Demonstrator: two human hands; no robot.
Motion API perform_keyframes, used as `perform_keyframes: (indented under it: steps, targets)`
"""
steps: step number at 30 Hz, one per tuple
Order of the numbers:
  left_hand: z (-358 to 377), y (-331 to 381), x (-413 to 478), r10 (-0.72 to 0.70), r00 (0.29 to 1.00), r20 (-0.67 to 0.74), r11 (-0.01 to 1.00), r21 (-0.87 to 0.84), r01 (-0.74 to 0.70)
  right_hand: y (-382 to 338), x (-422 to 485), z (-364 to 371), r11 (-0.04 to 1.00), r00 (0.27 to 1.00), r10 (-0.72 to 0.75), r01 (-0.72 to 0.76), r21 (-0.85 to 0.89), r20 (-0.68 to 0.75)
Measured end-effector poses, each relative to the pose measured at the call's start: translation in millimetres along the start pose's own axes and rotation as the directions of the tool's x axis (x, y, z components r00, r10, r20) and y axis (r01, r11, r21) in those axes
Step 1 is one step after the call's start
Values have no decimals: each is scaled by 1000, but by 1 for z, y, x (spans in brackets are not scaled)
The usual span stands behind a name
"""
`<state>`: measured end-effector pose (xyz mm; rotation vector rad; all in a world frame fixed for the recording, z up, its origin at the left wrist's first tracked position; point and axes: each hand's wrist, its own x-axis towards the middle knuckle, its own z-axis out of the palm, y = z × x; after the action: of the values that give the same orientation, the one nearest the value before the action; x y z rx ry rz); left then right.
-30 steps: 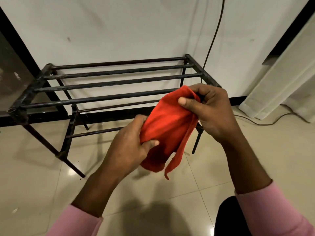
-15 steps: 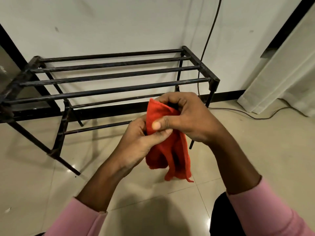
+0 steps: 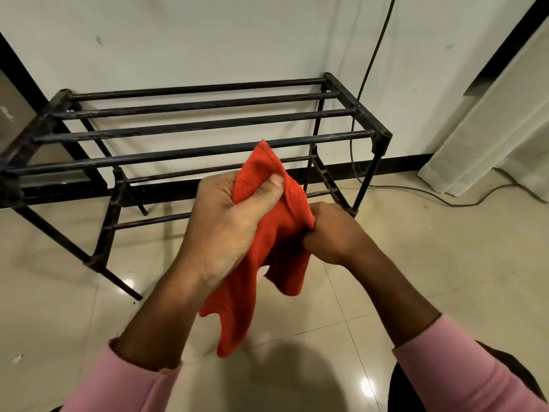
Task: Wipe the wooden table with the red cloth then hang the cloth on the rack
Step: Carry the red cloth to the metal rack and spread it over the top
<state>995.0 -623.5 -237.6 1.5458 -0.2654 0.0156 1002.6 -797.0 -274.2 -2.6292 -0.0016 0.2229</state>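
Head view: left hand and right hand grip the red cloth just before the rack, above tiled floor; folds hide the right fingertips.

No word, label, brand, number or sign can be read here. The red cloth, the rack, the wall and the floor tiles are plain, and a pale mark on the dark panel at the left edge is too blurred to read.

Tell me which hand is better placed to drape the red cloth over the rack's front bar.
Left, probably. The left hand grips the red cloth near its top corner, up by the rack's front bar; the right hand holds a lower fold.
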Motion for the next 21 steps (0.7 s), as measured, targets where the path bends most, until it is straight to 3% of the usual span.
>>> perform_keyframes:
  steps: [4, 7, 10, 12, 14, 15, 17, 19, 21]
  targets:
    - [-22, 6, 0, 28, 993, -115, 996, 90, -18, 15, 6, -7, 966, 970, 169, -199, -168, -177]
    - [-40, 8, 2, 70, 966, -250, 991, 126, -39, 23, 6, -18, 941, 916, 265, -313, -125, -300]
    - [-59, 3, 3, 209, 926, -314, 934, 343, -94, 28, 5, -30, 935, 841, 300, -353, -37, -451]
    - [-72, -5, 2, 333, 905, -266, 787, 606, -111, 27, 3, -35, 934, 805, 309, -356, 5, -507]
    - [-81, -10, -1, 398, 896, -198, 553, 831, -63, 26, 5, -37, 924, 796, 358, -377, 63, -489]
    - [-84, -12, -3, 412, 893, -181, 449, 893, -27, 24, 5, -39, 919, 799, 391, -370, 138, -457]
    - [-86, -15, -7, 394, 896, -207, 355, 933, 59, 17, 4, -41, 872, 818, 437, -284, 398, -374]
    - [-85, -20, -12, 293, 912, -286, 402, 903, 154, 8, 1, -38, 767, 815, 466, -179, 616, -344]
    - [-81, -25, -17, 194, 903, -384, 615, 765, 193, -3, -1, -35, 658, 778, 502, -61, 751, -377]
